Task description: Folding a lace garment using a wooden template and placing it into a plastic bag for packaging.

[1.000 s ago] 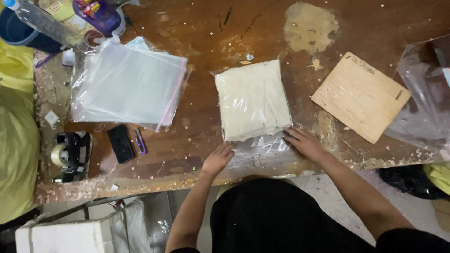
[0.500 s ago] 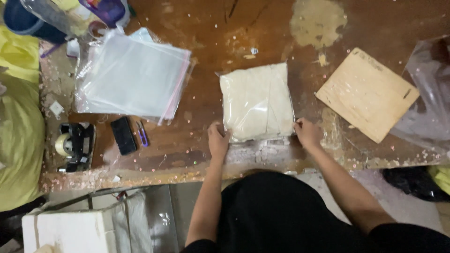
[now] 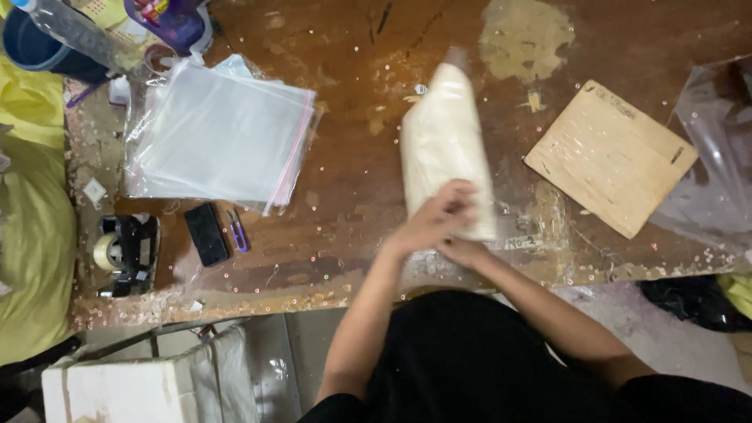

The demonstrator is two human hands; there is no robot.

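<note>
Both hands lift a cream bagged bundle on edge.

The left hand (image 3: pixel 435 219) and right hand (image 3: pixel 464 252) close their grip on the bagged cream fabric bundle (image 3: pixel 445 145), tilted up above the wooden surface (image 3: pixel 352 172) between clear bags (image 3: pixel 219 137) and plywood board (image 3: pixel 609 157).

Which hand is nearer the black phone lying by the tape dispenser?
Left. The left hand grips the cream bagged bundle, on the side toward the black phone. The right hand sits under the bundle's near end, slightly farther away.
</note>
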